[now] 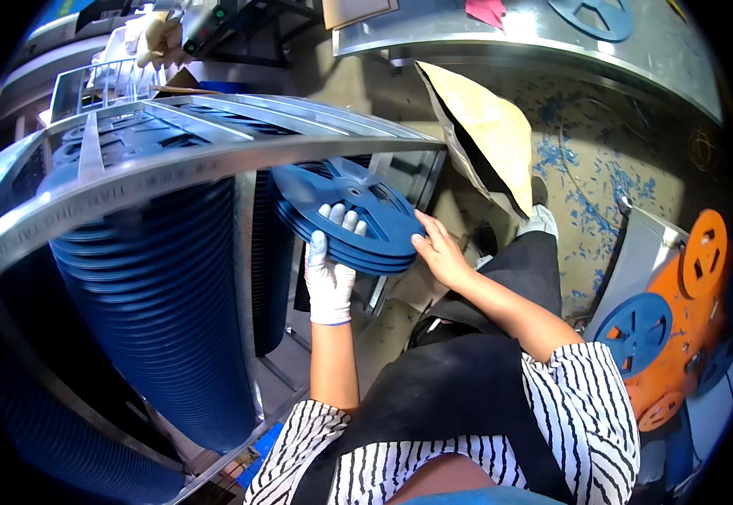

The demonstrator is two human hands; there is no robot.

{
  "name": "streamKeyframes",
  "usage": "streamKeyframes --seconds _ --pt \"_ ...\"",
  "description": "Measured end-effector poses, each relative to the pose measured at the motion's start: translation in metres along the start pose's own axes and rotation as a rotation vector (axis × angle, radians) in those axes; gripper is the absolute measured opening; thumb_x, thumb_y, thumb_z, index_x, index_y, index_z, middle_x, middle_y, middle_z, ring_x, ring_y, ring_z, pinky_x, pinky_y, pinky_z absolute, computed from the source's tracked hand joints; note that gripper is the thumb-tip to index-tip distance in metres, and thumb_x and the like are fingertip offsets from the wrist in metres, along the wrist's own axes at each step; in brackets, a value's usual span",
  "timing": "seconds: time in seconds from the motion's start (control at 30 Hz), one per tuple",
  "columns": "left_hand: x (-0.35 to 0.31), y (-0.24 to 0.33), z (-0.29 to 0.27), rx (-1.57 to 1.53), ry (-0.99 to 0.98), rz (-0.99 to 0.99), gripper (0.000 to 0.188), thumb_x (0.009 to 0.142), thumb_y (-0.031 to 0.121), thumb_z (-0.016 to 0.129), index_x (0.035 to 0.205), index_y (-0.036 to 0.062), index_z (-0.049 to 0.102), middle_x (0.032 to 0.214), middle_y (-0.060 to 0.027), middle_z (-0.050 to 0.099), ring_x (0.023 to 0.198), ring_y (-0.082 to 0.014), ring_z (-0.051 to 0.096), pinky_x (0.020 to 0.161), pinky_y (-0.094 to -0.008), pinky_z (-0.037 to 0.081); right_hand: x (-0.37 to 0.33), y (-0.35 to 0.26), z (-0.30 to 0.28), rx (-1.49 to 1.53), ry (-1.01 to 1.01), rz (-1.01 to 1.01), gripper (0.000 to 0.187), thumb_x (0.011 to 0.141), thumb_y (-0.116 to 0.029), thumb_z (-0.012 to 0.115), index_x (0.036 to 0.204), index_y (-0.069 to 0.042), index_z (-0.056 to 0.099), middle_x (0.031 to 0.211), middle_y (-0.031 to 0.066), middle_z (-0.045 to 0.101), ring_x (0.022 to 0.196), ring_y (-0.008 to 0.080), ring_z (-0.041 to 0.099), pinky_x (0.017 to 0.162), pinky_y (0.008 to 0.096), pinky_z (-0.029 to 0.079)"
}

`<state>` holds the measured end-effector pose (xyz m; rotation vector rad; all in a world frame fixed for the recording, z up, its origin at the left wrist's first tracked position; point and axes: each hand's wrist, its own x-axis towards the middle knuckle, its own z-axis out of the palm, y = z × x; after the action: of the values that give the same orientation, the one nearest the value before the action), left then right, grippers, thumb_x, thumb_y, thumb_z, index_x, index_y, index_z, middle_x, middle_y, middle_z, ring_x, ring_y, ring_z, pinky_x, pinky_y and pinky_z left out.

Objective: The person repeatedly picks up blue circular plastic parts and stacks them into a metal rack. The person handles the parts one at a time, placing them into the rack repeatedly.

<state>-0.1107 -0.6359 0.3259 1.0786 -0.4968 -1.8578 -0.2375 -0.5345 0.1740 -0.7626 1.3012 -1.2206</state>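
Note:
Several blue plastic reels (387, 217), stacked flat on each other, are held tilted at the open side of a metal rack. My left hand (330, 273), in a white glove with bluish fingertips, is closed on the stack's near edge; its fingers come up through an opening in the top reel. My bare right hand (444, 252) steadies the same stack by its right rim, fingers and thumb against the edge. Inside the rack, left of my hands, stands a tall column of blue reels (156, 320). The far part of the held stack lies under the rack's top bar.
The metal rack's frame (240, 157) spans the left side. A metal table (501, 38) at the back bears a blue reel (598, 17). An orange machine plate (678, 362) with a blue reel (636, 332) stands right. Blue scraps (581, 206) litter the floor near a cream-coloured sack (488, 126).

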Motion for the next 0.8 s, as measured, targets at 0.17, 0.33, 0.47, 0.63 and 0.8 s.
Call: streamKeyframes --seconds 0.17,0.33,0.47,0.63,0.8 --pt "0.016 -0.009 0.01 -0.052 0.048 -0.031 0.049 0.092 0.013 0.058 0.137 0.0027 0.042 0.139 -0.0153 0.046 0.126 -0.032 0.047 0.111 -0.0506 0.033 0.028 0.022 0.002 0.4 -0.055 0.398 0.076 0.094 -0.047 0.05 0.148 -0.003 0.019 0.153 0.0201 0.018 0.143 0.0298 0.017 0.115 0.0371 0.018" --pt "0.019 -0.016 0.029 -0.026 0.131 0.055 0.057 0.088 0.015 0.064 0.137 -0.0003 0.039 0.137 -0.0188 0.046 0.125 -0.0354 0.047 0.108 -0.053 0.037 0.054 0.003 -0.008 0.595 0.109 0.808 0.082 0.094 -0.038 0.054 0.15 -0.004 0.005 0.156 0.0178 0.011 0.144 0.0273 0.011 0.116 0.0394 0.015" --pt "0.021 -0.012 0.038 0.013 0.162 0.096 0.064 0.084 0.016 0.07 0.136 -0.0015 0.039 0.135 -0.0197 0.048 0.122 -0.0358 0.051 0.106 -0.0532 0.04 0.07 0.026 -0.006 0.92 0.105 0.939 0.054 0.099 -0.025 0.044 0.143 -0.001 0.023 0.143 0.0149 0.039 0.13 0.0281 0.042 0.106 0.0426 0.038" --pt "0.029 -0.01 0.028 -0.028 0.149 0.143 0.064 0.085 0.015 0.068 0.138 -0.0006 0.037 0.137 -0.0209 0.046 0.122 -0.0369 0.05 0.107 -0.0551 0.038 0.089 0.027 -0.015 1.118 -0.043 1.002 0.039 0.102 -0.021 0.033 0.139 -0.006 0.033 0.137 0.0123 0.047 0.123 0.0289 0.05 0.099 0.0487 0.045" --pt "0.037 -0.005 0.017 -0.204 0.131 0.171 0.059 0.088 0.01 0.062 0.139 -0.001 0.035 0.139 -0.0247 0.042 0.126 -0.0422 0.044 0.108 -0.0614 0.032 0.095 -0.01 -0.015 1.079 -0.033 0.908 0.046 0.101 -0.021 0.036 0.146 -0.017 0.024 0.141 0.0076 0.044 0.124 0.0275 0.05 0.097 0.0494 0.045"
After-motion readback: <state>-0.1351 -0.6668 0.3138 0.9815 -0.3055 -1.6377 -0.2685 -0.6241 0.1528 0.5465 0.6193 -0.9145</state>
